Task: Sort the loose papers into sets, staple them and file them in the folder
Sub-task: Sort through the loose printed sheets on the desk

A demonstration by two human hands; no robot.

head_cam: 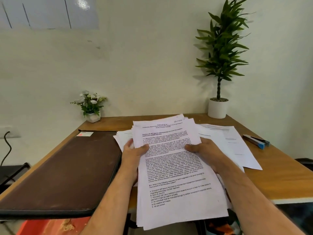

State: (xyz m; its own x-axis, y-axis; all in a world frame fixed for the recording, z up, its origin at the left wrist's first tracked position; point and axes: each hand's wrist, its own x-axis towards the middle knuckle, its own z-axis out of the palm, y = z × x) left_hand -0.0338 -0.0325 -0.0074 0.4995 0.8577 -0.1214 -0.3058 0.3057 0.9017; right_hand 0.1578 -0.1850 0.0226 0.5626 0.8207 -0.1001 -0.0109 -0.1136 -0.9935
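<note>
A thick stack of printed papers (176, 175) is lifted above the wooden table (279, 180), its near end hanging past the table's front edge. My left hand (133, 153) grips the stack's left edge, thumb on the top sheet. My right hand (205, 151) grips the right edge, thumb also on top. A closed dark brown folder (67, 168) lies on the table to the left. More loose sheets (237, 145) lie under and to the right of the stack. A blue and black stapler (256, 141) lies at the far right.
A small white pot of white flowers (91, 106) stands at the table's back left. A tall green plant in a white pot (218, 107) stands at the back right against the wall. A dark chair (11, 173) is left of the table.
</note>
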